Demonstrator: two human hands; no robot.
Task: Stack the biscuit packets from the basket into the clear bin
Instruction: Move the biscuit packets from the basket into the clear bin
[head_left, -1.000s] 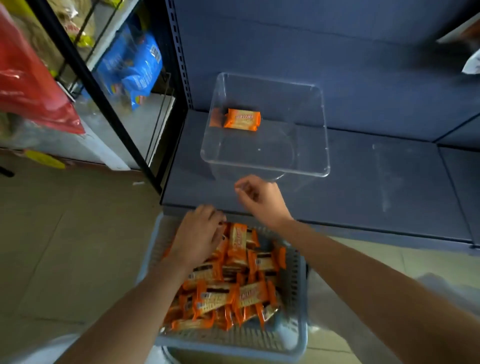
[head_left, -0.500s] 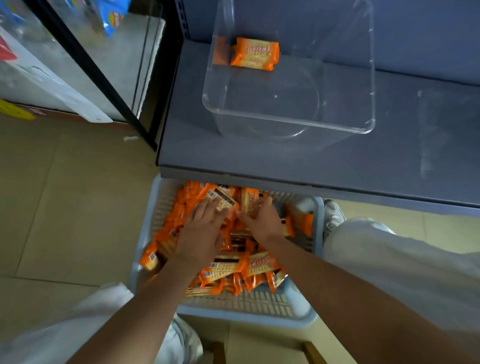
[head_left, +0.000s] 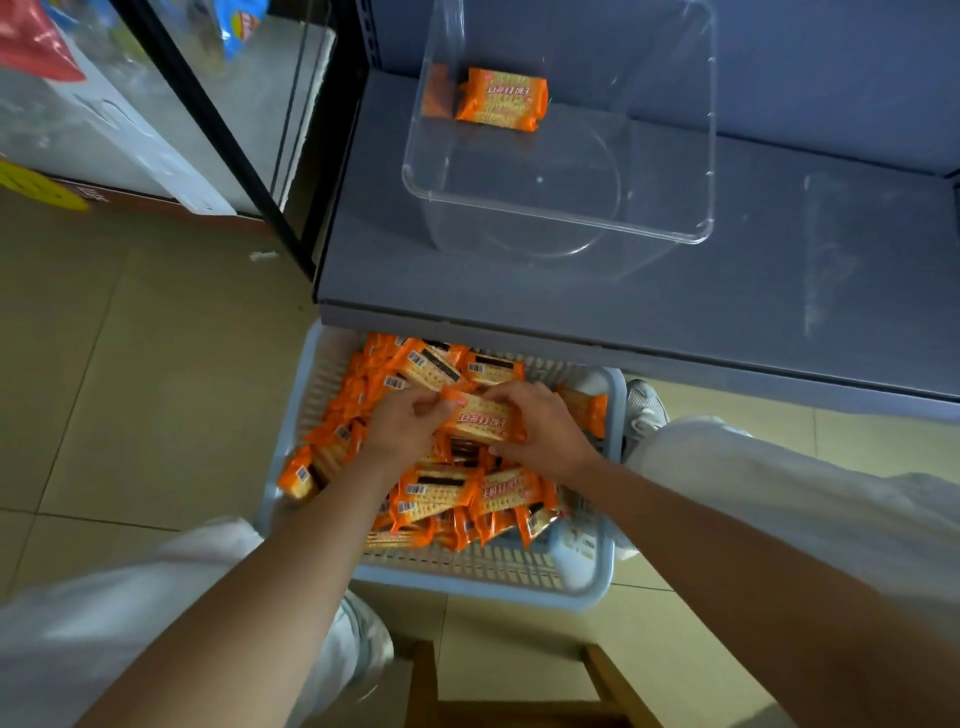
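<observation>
Tiles (head_left: 104, 389) cover the floor at my far left, below a glass-fronted cabinet (head_left: 208, 119). Next comes the pale blue basket (head_left: 483, 584), on the floor between my knees, its far end tucked under the edge of the grey shelf (head_left: 779, 301). Orange biscuit packets (head_left: 441, 493) lie heaped in it. My left hand (head_left: 405, 426) is over the heap, fingers curled round the left end of the top packet (head_left: 480, 418), which faces printed side up. My right hand (head_left: 545, 436) grips the right end of that same packet, fingers bent over its far edge. Up on the shelf stands the clear bin (head_left: 561, 223), a lone packet (head_left: 501, 98) lying flat near its back left corner. My white shoe (head_left: 644, 410) sits just beside the basket's right corner.
</observation>
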